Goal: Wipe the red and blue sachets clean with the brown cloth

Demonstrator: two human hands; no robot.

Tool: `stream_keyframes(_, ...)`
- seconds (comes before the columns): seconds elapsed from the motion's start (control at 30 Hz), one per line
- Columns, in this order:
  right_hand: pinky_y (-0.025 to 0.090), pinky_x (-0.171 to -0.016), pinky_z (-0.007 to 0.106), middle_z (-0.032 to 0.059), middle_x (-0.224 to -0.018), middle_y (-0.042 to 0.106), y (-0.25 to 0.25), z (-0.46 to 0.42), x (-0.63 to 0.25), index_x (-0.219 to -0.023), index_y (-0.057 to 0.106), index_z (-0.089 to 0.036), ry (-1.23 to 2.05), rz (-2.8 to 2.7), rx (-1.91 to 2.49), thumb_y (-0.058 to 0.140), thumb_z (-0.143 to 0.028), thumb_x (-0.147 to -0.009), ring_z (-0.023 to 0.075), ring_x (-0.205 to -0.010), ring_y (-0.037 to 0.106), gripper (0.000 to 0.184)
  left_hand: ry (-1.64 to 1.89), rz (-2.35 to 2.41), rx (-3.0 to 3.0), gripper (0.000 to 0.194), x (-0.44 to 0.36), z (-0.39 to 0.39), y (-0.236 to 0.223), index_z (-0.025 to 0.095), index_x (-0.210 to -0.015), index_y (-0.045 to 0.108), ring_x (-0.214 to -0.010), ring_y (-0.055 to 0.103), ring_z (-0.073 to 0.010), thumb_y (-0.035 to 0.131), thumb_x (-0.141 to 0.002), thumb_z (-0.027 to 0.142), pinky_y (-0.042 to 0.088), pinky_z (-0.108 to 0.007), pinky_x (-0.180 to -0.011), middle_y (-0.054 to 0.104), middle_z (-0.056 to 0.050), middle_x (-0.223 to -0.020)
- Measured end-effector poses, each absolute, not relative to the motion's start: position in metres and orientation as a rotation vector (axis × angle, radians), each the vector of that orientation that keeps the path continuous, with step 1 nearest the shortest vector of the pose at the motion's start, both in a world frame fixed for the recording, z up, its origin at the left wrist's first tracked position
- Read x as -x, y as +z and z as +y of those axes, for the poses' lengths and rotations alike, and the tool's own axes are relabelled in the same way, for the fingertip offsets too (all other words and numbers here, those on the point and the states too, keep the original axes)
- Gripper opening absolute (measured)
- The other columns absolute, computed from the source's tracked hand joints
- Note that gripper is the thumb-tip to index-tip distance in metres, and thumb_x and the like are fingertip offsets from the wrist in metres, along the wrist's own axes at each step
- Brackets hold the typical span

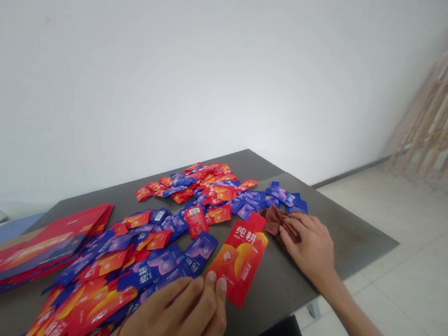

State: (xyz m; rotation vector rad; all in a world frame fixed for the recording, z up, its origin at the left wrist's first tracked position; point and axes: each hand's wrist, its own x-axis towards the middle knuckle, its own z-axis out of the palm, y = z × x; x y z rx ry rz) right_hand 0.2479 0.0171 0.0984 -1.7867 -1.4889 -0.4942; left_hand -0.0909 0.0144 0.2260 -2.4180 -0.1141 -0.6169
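White wall (206, 83) stands behind the gray table (349, 237). Near its front edge, the left hand (171, 322) pinches a flat red packet (242, 260); the right hand (312, 247) clasps a crumpled brown cloth (276, 222) just beside it. Purple-blue sachets (160, 268) lie leftward.

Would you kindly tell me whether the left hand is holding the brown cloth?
No, the left hand holds a red packet, while the brown cloth is in the right hand.
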Motion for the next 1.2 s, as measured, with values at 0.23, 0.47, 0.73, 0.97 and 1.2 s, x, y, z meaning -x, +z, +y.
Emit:
stream_keyframes(0.23, 0.043, -0.093, 0.041, 0.0078, -0.118, 0.076, 0.100, 0.017, -0.247, -0.106, 0.077, -0.022, -0.495, -1.487, 1.795, 0.063, -0.038, -0.099, 0.0280, -0.112, 0.061, 0.023, -0.614, -0.128, 2.412, 0.036, 0.090, 0.016, 0.222, 0.014, -0.117, 0.075, -0.106, 0.068, -0.0210, 0.044, -0.100, 0.021, 0.055, -0.032, -0.088, 0.074, -0.010, -0.121)
stream_keyframes(0.47, 0.044, -0.092, 0.040, 0.0071, -0.118, 0.076, 0.099, 0.017, -0.247, -0.106, 0.077, -0.022, -0.501, -1.486, 1.776, 0.064, -0.038, -0.099, 0.0279, -0.111, 0.062, 0.021, -0.608, -0.147, 2.428, 0.034, 0.089, 0.014, 0.221, 0.014, -0.117, 0.073, -0.105, 0.066, -0.0205, 0.044, -0.100, 0.018, 0.050, -0.033, -0.090, 0.074, -0.009, -0.119)
stream_keyframes(0.73, 0.045, -0.093, 0.041, 0.0074, -0.117, 0.076, 0.099, 0.017, -0.247, -0.105, 0.077, -0.022, -0.517, -1.483, 1.771, 0.066, -0.037, -0.098, 0.0287, -0.110, 0.062, 0.020, -0.654, -0.096, 2.422, 0.033, 0.080, 0.014, 0.223, 0.011, -0.112, 0.074, -0.097, 0.069, -0.0202, 0.043, -0.101, 0.015, 0.052, -0.032, -0.084, 0.076, -0.011, -0.111)
stream_keyframes(0.97, 0.045, -0.093, 0.042, 0.0075, -0.117, 0.076, 0.099, 0.017, -0.247, -0.106, 0.077, -0.021, -0.505, -1.482, 1.775, 0.066, -0.037, -0.097, 0.0282, -0.111, 0.062, 0.021, -0.644, -0.116, 2.436, 0.034, 0.077, 0.012, 0.229, 0.011, -0.110, 0.074, -0.092, 0.071, -0.0194, 0.041, -0.103, 0.013, 0.053, -0.033, -0.078, 0.078, -0.010, -0.108)
stream_keyframes(1.2, 0.045, -0.093, 0.041, 0.0077, -0.118, 0.076, 0.099, 0.017, -0.247, -0.105, 0.077, -0.022, -0.505, -1.476, 1.775, 0.065, -0.038, -0.098, 0.0284, -0.111, 0.062, 0.021, -0.641, -0.110, 2.460, 0.037, 0.077, 0.013, 0.226, 0.011, -0.107, 0.074, -0.086, 0.072, -0.0185, 0.037, -0.104, 0.012, 0.054, -0.032, -0.071, 0.078, -0.009, -0.104)
